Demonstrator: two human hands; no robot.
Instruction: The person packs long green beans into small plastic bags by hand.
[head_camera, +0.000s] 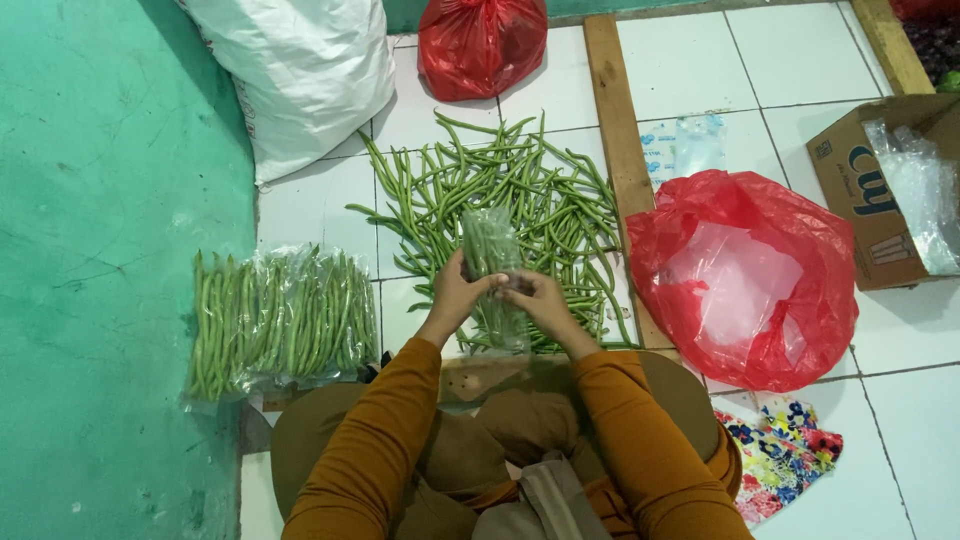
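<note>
1. Clear plastic sleeve of green beans (492, 275) sits at the centre of the view, upright, gripped between both hands just above the person's lap.
2. Left hand (457, 290) wraps the sleeve's left side, fingers curled closed round it with the thumb across the front.
3. Right hand (535, 297) pinches the right side at the same height — fingers folded shut on the film.
4. Judged by its look, the packet is light and the film thin and slippery; the beans inside are slender, fairly stiff and could snap if bent, so a hold round the middle of the bundle seems safest.
5. Loose green beans (520, 190) lie heaped on the white tile floor (680, 70) at twelve o'clock, just beyond the hands.
6. Filled packets of beans (280, 320) lie side by side at nine o'clock — near a teal wall (110, 250).
7. An open red plastic bag (745, 275) lies at three o'clock, with a cardboard box (865, 190) beyond it at two o'clock.
8. A white sack (300, 70) stands at eleven o'clock.
</note>
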